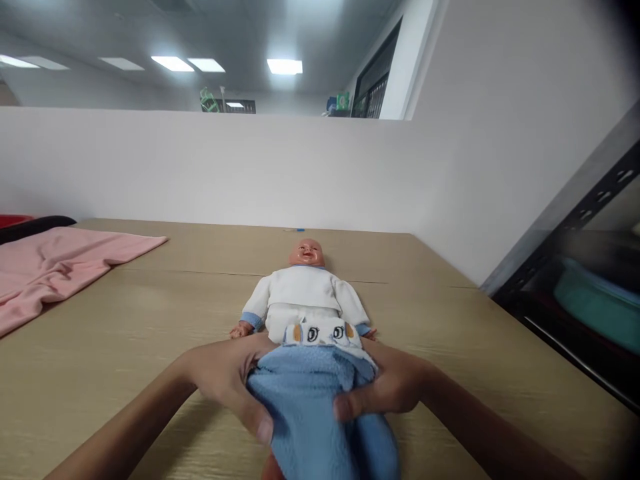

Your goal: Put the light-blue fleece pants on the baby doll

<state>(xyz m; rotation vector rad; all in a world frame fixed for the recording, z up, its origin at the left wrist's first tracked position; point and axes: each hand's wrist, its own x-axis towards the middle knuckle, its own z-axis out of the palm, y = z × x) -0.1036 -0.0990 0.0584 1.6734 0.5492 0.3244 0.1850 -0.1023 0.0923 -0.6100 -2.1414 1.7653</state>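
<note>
A baby doll (304, 288) lies on its back on the table, head away from me, in a white long-sleeved top with blue cuffs. Blue fleecy doll pants (305, 400) with a white waistband, printed with cartoon eyes, cover its lower body. My left hand (237, 383) grips the left side of the pants, thumb on top and fingers partly hidden behind. On the other side my right hand (387, 387) holds the fabric the same way. Below the left thumb a bit of the doll's leg (273, 467) shows at the bottom edge.
A pink cloth (60, 267) lies rumpled on the wooden table (165, 300) at the left, beside a black-edged red object. A low white wall (225, 167) closes off the back. At right, a dark metal shelf (565, 233) holds a teal basin (595, 303).
</note>
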